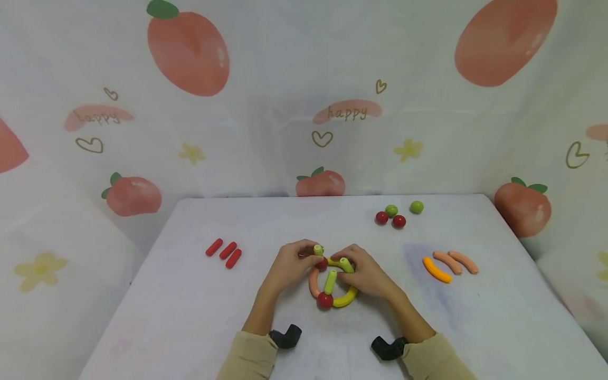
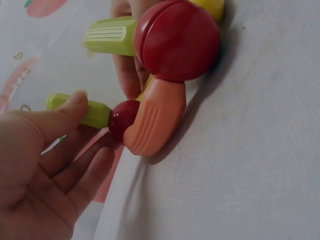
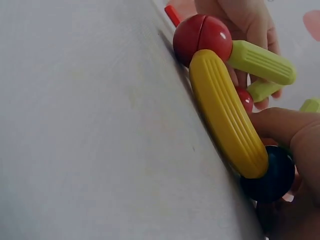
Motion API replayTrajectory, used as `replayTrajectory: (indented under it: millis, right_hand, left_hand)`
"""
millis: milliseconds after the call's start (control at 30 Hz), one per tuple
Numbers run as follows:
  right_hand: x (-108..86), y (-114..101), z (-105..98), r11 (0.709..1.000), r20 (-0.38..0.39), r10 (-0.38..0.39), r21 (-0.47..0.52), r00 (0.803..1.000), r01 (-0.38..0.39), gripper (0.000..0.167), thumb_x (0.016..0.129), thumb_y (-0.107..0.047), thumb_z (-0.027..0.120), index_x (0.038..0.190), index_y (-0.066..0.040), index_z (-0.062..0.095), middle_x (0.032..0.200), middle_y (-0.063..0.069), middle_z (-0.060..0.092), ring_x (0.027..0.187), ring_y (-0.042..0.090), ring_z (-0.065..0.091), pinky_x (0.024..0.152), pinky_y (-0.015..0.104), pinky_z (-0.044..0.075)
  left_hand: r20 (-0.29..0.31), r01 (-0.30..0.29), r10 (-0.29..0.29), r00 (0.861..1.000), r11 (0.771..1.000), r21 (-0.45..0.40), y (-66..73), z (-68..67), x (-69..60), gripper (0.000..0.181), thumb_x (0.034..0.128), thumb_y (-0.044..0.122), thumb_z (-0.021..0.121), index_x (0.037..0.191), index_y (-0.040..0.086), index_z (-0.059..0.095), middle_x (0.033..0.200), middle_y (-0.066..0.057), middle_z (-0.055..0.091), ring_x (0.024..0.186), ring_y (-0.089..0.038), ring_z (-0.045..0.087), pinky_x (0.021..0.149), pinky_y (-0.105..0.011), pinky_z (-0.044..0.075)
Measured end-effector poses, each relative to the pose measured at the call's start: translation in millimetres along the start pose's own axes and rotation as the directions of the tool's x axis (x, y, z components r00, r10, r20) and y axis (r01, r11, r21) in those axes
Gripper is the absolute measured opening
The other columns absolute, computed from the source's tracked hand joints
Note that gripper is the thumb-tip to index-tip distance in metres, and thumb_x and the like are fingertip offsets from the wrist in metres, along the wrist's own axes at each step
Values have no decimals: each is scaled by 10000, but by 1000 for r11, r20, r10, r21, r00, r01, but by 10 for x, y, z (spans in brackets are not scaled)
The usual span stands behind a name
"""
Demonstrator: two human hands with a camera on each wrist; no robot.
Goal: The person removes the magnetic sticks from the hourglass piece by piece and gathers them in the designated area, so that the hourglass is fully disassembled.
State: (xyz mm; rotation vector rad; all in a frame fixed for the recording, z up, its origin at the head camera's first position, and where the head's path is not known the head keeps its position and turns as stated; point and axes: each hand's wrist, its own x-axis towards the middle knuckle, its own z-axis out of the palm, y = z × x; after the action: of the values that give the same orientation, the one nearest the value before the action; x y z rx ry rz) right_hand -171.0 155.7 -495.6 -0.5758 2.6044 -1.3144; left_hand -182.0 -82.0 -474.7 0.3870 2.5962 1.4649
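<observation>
A ring of curved sticks and balls lies on the table, with short light green sticks standing up from its balls. My left hand [image 1: 295, 265] pinches the far-left green stick [image 2: 95, 114] between thumb and fingers, above a red ball [image 2: 122, 119]. The right hand [image 1: 368, 272] curls round a dark blue ball [image 3: 272, 175] at the ring's right side, beside another green stick [image 1: 347, 265]. A yellow curved stick [image 3: 225, 110] joins that ball to the near red ball [image 1: 325, 300], which bears a leaning green stick [image 1: 330, 282]. A salmon curved stick [image 2: 157, 115] forms the left side.
Three red sticks [image 1: 228, 250] lie at the left. Red balls [image 1: 399, 221] and green balls [image 1: 417, 207] sit at the back right. An orange curved stick [image 1: 436, 270] and two salmon ones [image 1: 463, 262] lie at the right. A printed curtain [image 1: 266, 148] hangs behind the table.
</observation>
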Motion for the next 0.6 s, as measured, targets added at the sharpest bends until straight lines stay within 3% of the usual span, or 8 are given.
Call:
replayTrajectory:
  millis: [233, 333, 467, 600]
  right_hand:
    - [-56, 7, -99, 998, 78, 8, 63, 997, -13, 370, 900, -246, 770, 1249, -241, 647, 1244, -16, 615, 1060, 174, 567, 927, 269, 509]
    - [-15, 15, -51, 1000, 57, -14, 14, 998, 14, 385, 902, -191, 752, 1274, -233, 661, 1265, 2, 629, 1114, 194, 559, 972, 328, 497]
    - [55, -14, 39, 998, 27, -20, -59, 999, 21, 386, 908, -265, 764, 1287, -246, 693, 1286, 11, 647, 1187, 230, 533, 1002, 421, 460]
    - [67, -24, 79, 998, 10, 14, -60, 1000, -13, 357, 887, -330, 789, 1232, -261, 730, 1274, -4, 652, 1200, 237, 529, 1003, 454, 460]
  left_hand:
    - [17, 25, -25, 1000, 1000, 17, -25, -37, -39, 269, 957, 310, 720, 1216, 243, 695, 1131, 39, 736, 1013, -138, 714, 896, -363, 607]
    - [23, 27, -28, 999, 999, 35, -27, -37, -28, 235, 975, 289, 696, 1209, 278, 680, 1174, 29, 716, 981, -127, 718, 909, -374, 602]
    - [26, 36, -37, 999, 999, 25, -24, -24, -4, 202, 997, 244, 663, 1198, 267, 670, 1204, -12, 687, 913, -103, 717, 920, -364, 599]
    - [-7, 42, -42, 999, 999, 22, -26, -30, -2, 208, 992, 249, 672, 1201, 248, 668, 1186, -15, 694, 948, -112, 719, 923, -366, 603]
